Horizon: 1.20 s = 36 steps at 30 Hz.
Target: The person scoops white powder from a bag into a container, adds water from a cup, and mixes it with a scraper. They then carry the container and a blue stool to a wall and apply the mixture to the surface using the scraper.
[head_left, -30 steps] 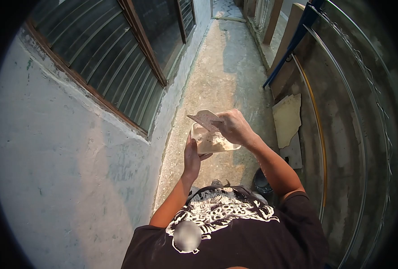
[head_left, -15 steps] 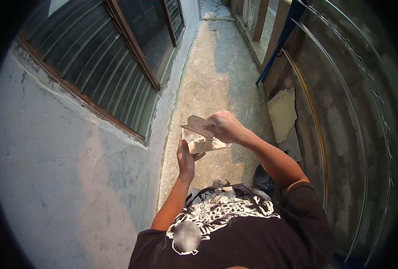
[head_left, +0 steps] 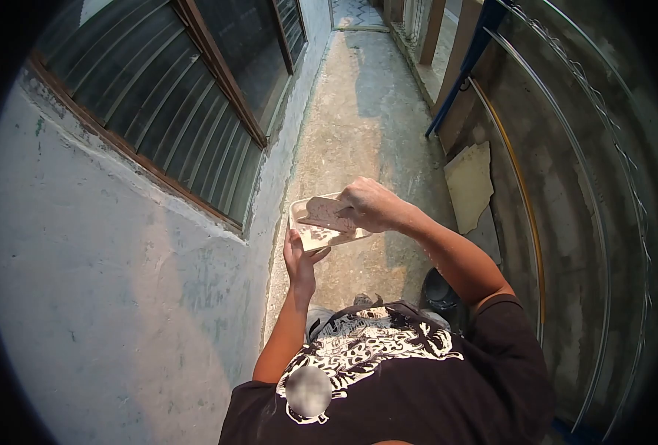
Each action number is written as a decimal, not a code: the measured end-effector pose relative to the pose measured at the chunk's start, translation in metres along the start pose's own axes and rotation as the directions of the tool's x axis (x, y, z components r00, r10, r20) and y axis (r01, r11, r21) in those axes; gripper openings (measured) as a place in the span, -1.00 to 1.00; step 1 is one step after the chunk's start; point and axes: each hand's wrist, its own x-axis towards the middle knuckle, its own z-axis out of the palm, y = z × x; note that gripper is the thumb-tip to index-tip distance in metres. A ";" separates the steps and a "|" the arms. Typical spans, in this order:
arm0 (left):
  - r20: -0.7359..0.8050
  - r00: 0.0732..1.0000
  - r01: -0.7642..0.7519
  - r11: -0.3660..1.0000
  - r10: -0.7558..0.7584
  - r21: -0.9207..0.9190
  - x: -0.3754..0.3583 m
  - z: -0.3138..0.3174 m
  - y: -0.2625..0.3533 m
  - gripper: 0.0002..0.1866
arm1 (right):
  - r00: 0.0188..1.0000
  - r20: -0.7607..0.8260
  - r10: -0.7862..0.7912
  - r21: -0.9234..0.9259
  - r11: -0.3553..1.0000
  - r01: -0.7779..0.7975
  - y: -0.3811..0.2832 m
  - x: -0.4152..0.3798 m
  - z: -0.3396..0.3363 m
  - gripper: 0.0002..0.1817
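Observation:
A shallow rectangular tray point(head_left: 315, 242), pale and smeared with whitish paste, rests in my left hand point(head_left: 299, 265), whose fingers support its near left edge from below. My right hand point(head_left: 373, 205) is closed on a flat, paste-coated scraper point(head_left: 326, 213). The scraper's broad blade points left and lies over the inside of the tray. Both hands are in front of my torso, above the concrete path. Whitish residue shows on my right hand and forearm.
A grey-white wall point(head_left: 121, 297) with louvred windows point(head_left: 151, 96) runs along the left. On the right are a block wall, a yellow pipe point(head_left: 522, 185), metal rods and a leaning pale board point(head_left: 470, 185). A dark bucket point(head_left: 438, 289) stands near my right side.
The tray has moved slightly left and up and shows more of its inside. The scraper has shifted down into the tray, its blade turned flatter.

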 end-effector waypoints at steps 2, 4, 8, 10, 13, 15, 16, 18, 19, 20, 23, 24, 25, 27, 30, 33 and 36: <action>-0.022 0.999 0.032 0.999 -0.031 0.022 -0.002 0.001 0.000 -0.34 | 0.986 -0.002 0.164 -0.160 0.974 -0.162 -0.001 0.002 -0.008 -0.85; -0.008 1.000 0.008 1.000 -0.008 0.028 -0.005 0.004 -0.003 -0.33 | 0.989 -0.064 0.135 -0.112 0.984 -0.141 0.002 0.004 0.003 -0.86; -0.028 0.999 0.037 0.998 -0.039 -0.046 0.001 0.002 -0.010 -0.33 | 0.999 -0.044 0.007 -0.004 1.000 -0.008 -0.007 0.003 0.004 -0.86; -0.039 0.999 0.013 0.996 -0.017 -0.091 0.000 -0.002 -0.016 -0.34 | 0.997 0.072 0.003 0.003 1.000 -0.003 0.005 0.001 0.003 -0.86; -0.057 0.998 -0.020 0.998 0.016 -0.063 -0.006 0.010 -0.006 -0.36 | 0.992 -0.039 0.118 -0.092 0.988 -0.121 0.010 0.003 0.004 -0.84; -0.011 1.000 -0.015 0.994 0.014 -0.108 0.002 0.007 -0.015 -0.36 | 0.994 -0.074 0.083 -0.140 0.986 -0.092 0.001 0.003 -0.002 -0.83; -0.082 0.994 0.052 0.979 -0.070 -0.198 0.004 0.006 -0.020 -0.35 | 0.990 -0.115 0.087 -0.036 0.995 -0.091 -0.004 0.004 -0.006 -0.83; -0.160 0.977 0.088 0.946 -0.144 -0.311 0.007 0.005 -0.028 -0.34 | 0.979 -0.166 0.115 0.092 0.991 -0.101 -0.019 0.002 -0.022 -0.81; -0.163 0.976 0.086 0.946 -0.142 -0.312 0.005 0.006 -0.033 -0.34 | 0.980 -0.163 0.112 0.092 0.991 -0.098 -0.024 0.001 -0.030 -0.81; -0.161 0.968 0.140 0.949 -0.191 -0.281 0.001 0.012 -0.034 -0.35 | 0.976 -0.170 0.136 0.087 0.989 -0.122 -0.027 0.000 -0.037 -0.81; -0.104 0.960 0.227 0.939 -0.261 -0.258 -0.010 0.019 -0.032 -0.35 | 0.968 -0.179 0.174 0.092 0.983 -0.159 -0.015 -0.005 -0.038 -0.81; -0.100 0.960 0.224 0.930 -0.263 -0.293 -0.009 0.019 -0.034 -0.35 | 0.972 -0.154 0.179 0.038 0.984 -0.175 -0.015 -0.010 -0.040 -0.81; -0.094 0.961 0.217 0.918 -0.261 -0.332 -0.007 0.018 -0.036 -0.35 | 0.975 -0.130 0.183 -0.021 0.982 -0.187 -0.015 -0.012 -0.043 -0.81; -0.038 0.990 0.108 0.913 -0.133 -0.393 0.008 0.002 -0.056 -0.40 | 0.968 -0.158 0.193 0.022 0.981 -0.191 -0.016 -0.020 -0.046 -0.80; -0.057 0.982 0.143 0.907 -0.180 -0.397 0.009 0.014 -0.046 -0.41 | 0.952 -0.228 0.204 0.097 0.978 -0.186 -0.014 -0.023 -0.045 -0.79; 0.081 0.955 0.296 0.928 -0.285 -0.224 0.005 0.020 -0.041 -0.40 | 0.946 -0.242 0.215 0.060 0.977 -0.207 -0.005 -0.025 -0.040 -0.80; 0.181 0.951 0.284 0.939 -0.251 -0.191 0.004 0.026 -0.038 -0.36 | 0.942 -0.221 0.252 -0.111 0.953 -0.281 -0.007 -0.027 -0.038 -0.84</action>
